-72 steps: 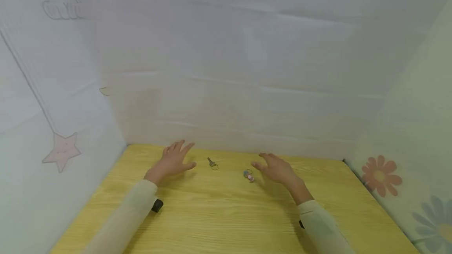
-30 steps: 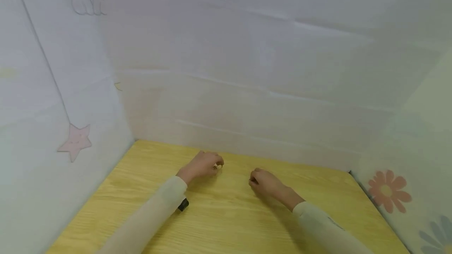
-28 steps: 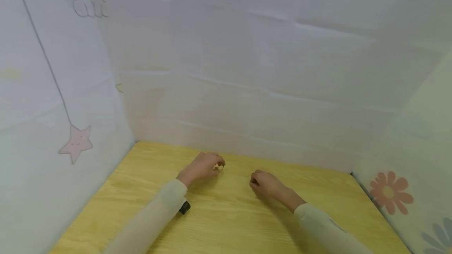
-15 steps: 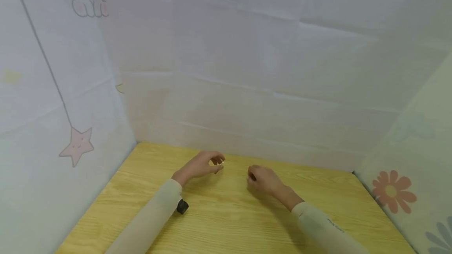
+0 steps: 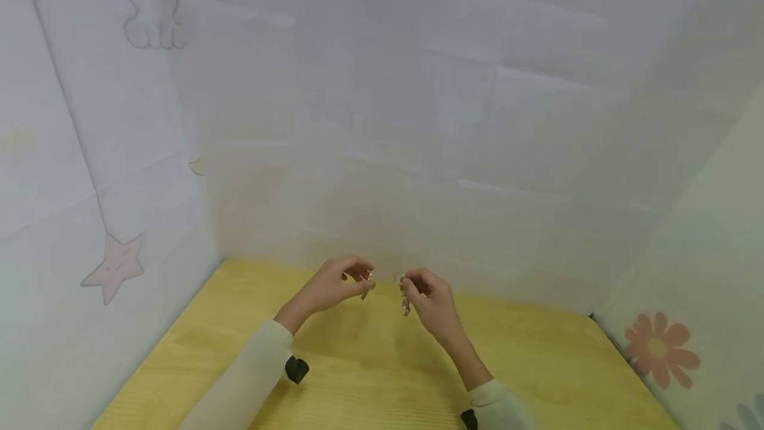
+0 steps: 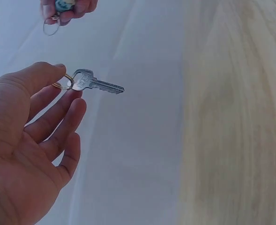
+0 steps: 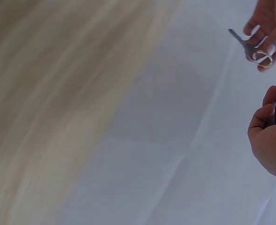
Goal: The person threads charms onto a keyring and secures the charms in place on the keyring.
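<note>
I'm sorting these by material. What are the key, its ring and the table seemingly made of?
Key: silvery metal, dull sheen, cut teeth. Ring: yellowish metal wire, perhaps brass. Table: pale yellow wood grain, possibly laminate. The left hand pinches the ring.

The right hand (image 7: 269,136) fills the lower right edge, fingers curled inward; something small is held at its fingertips, mostly cut off by the frame edge, too little showing to tell what it is; above it and apart from it, the left hand (image 7: 268,28) comes in at the upper right corner; its fingers pinch a brass ring (image 7: 262,57), and a grey key (image 7: 241,41) juts out from them, up and away from the right hand; beyond both hands lies white creased sheeting (image 7: 175,154); farther off, blurred pale wood (image 7: 48,93).
</note>
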